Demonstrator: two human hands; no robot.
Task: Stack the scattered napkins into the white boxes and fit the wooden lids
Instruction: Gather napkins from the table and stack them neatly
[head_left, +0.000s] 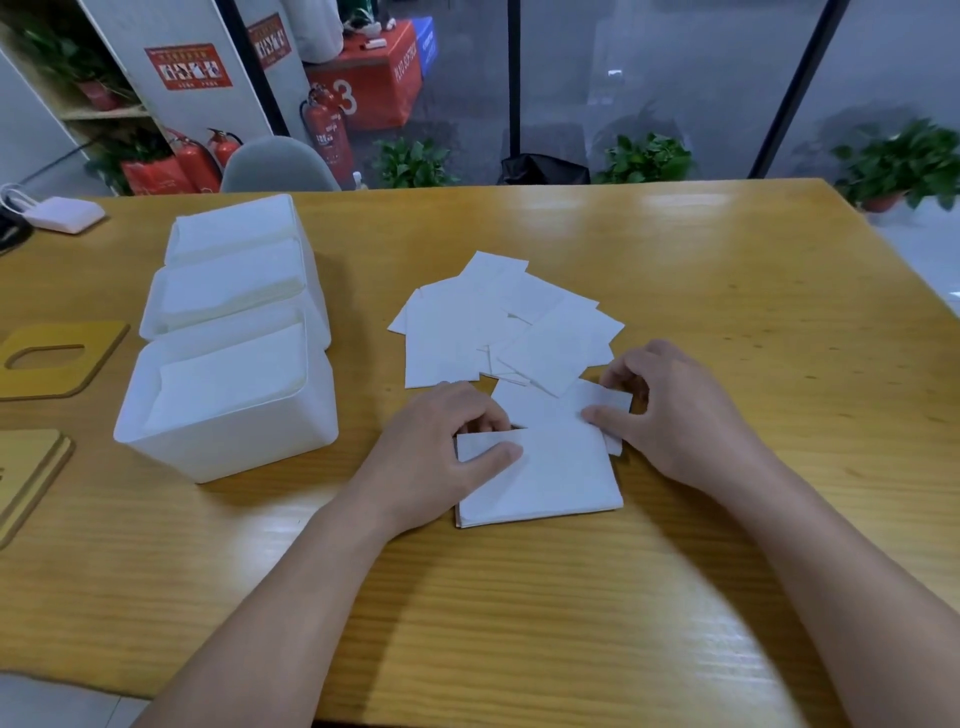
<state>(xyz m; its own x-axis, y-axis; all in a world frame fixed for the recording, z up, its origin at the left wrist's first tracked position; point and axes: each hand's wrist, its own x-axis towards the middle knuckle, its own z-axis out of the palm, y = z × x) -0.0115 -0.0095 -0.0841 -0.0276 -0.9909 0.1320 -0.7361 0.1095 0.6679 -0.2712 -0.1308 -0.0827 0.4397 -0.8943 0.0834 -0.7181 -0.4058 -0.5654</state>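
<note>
1. Head view: thin white square napkins (498, 322) lie fanned loosely on a glossy, grained wooden table (727, 291).
2. Three matte white boxes (228, 395) with rounded corners stand in a row at left, each holding napkins; flat wooden lids (57, 358), one with an oval slot, lie beside them.
3. A squared stack (550, 478) sits between both hands.
4. Left hand (441, 441) pinches the stack's left edge, fingers curled.
5. Right hand (675, 410) pinches its right corner.

Left hand (447, 441) and right hand (675, 410) both pinching, forearms extended
</note>
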